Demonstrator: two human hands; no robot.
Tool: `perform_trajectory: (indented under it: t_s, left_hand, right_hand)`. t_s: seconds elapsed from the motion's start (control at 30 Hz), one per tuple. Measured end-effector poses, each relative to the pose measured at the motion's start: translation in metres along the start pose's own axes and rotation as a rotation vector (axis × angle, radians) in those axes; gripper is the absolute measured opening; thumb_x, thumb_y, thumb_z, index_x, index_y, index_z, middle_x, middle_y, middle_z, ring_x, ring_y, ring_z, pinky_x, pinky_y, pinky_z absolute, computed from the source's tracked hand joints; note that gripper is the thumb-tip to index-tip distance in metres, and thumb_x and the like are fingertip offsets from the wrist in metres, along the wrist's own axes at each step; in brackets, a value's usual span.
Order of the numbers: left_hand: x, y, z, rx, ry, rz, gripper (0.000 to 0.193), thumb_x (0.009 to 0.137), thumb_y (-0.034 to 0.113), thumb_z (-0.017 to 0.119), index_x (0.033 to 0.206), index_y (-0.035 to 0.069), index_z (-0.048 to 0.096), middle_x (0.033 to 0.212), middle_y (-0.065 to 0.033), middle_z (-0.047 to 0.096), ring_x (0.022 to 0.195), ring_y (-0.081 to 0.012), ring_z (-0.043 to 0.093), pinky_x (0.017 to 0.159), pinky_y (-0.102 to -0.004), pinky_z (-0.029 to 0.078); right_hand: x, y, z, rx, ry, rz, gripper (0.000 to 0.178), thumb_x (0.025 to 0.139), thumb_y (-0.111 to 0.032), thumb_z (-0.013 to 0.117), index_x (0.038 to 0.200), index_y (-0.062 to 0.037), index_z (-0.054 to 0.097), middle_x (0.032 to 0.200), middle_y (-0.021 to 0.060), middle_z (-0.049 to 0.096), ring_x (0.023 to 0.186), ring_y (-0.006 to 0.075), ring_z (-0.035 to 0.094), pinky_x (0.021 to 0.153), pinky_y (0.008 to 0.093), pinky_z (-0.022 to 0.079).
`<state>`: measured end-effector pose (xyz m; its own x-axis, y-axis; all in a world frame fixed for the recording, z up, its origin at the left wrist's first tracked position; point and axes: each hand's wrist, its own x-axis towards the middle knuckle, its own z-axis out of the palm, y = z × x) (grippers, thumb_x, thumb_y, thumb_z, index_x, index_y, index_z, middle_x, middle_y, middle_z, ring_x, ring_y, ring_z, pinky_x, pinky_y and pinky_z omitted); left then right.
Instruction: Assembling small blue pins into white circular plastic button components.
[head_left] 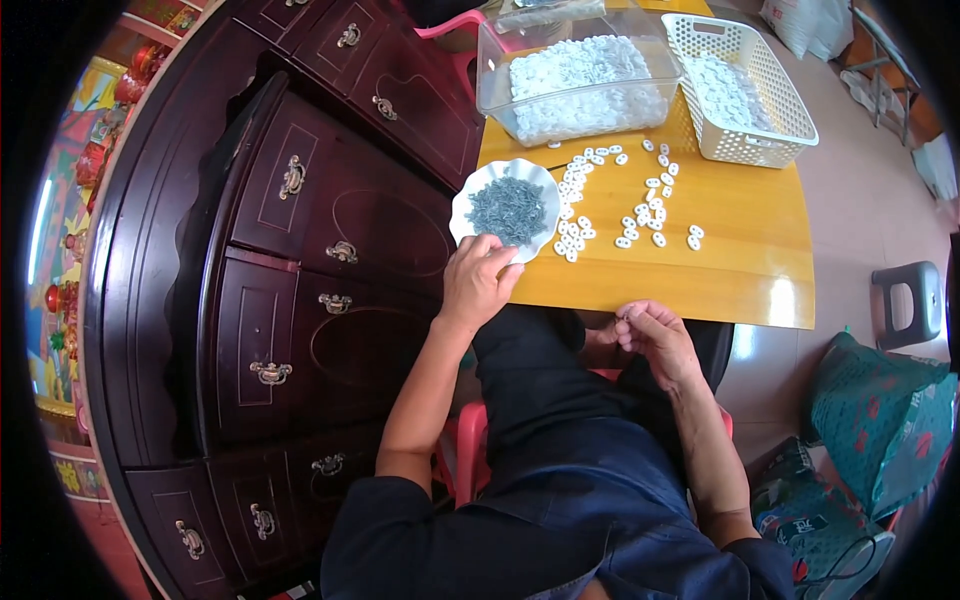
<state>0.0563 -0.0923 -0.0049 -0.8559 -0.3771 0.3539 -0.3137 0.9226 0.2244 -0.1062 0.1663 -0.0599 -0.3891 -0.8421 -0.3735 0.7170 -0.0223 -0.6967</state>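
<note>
A white scalloped bowl [461,218] at the left edge of the yellow table holds a heap of small grey metal pins or screws [507,210]. My left hand [480,285] reaches to the bowl's near rim, its thumb and fingertips drawn together; whatever they hold is hidden. Above my lap, just off the table's near edge, my right hand [655,340] pinches thumb against fingers around something too small to make out. To the right of the bowl lie many small white oval pieces with two dark holes [572,190], some in a loose column and others scattered.
A clear plastic bin [497,85] full of white pieces stands at the table's back, beside a white perforated basket [745,148] with more. Dark wooden drawers [330,190] border the left. A grey stool [908,305] and green bags [880,420] are on the right.
</note>
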Motion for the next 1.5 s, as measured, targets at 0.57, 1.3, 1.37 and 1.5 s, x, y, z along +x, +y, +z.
perform_trajectory:
  t_s: [0.57,1.3,1.37,1.5]
  left_hand:
    - [0.000,0.008,0.019,0.001,0.102,0.012,0.025,0.082,0.012,0.076,0.106,0.007,0.073,0.099,-0.0086,0.066,0.093,-0.0308,0.063,0.080,-0.0404,0.053]
    - [0.002,0.010,0.025,0.024,0.146,0.036,0.025,0.080,0.013,0.077,0.103,0.005,0.072,0.099,-0.0088,0.067,0.095,-0.0308,0.062,0.082,-0.0411,0.052]
    - [0.002,0.009,0.026,0.026,0.150,0.031,0.024,0.081,0.013,0.076,0.103,0.005,0.071,0.099,-0.0089,0.067,0.095,-0.0311,0.062,0.082,-0.0416,0.051]
    - [0.002,0.012,0.025,0.023,0.158,0.018,0.023,0.081,0.013,0.076,0.102,0.005,0.071,0.100,-0.0087,0.067,0.095,-0.0310,0.062,0.082,-0.0417,0.051]
  right_hand:
    - [0.000,0.001,0.001,-0.007,0.002,0.004,0.020,0.104,-0.022,0.059,0.102,-0.0055,0.071,0.083,0.0009,0.071,0.073,0.0081,0.065,0.068,0.0222,0.052]
    - [0.001,0.001,0.003,-0.009,-0.016,0.005,0.019,0.104,-0.021,0.060,0.104,-0.0051,0.071,0.085,0.0021,0.073,0.072,0.0068,0.065,0.069,0.0207,0.053]
    - [0.001,0.001,0.003,-0.008,-0.019,0.012,0.019,0.104,-0.021,0.061,0.104,-0.0053,0.071,0.085,0.0020,0.073,0.072,0.0067,0.066,0.069,0.0206,0.053]
    - [0.001,0.002,0.001,-0.015,-0.016,0.009,0.019,0.104,-0.021,0.061,0.104,-0.0055,0.071,0.085,0.0020,0.073,0.073,0.0069,0.066,0.069,0.0206,0.053]
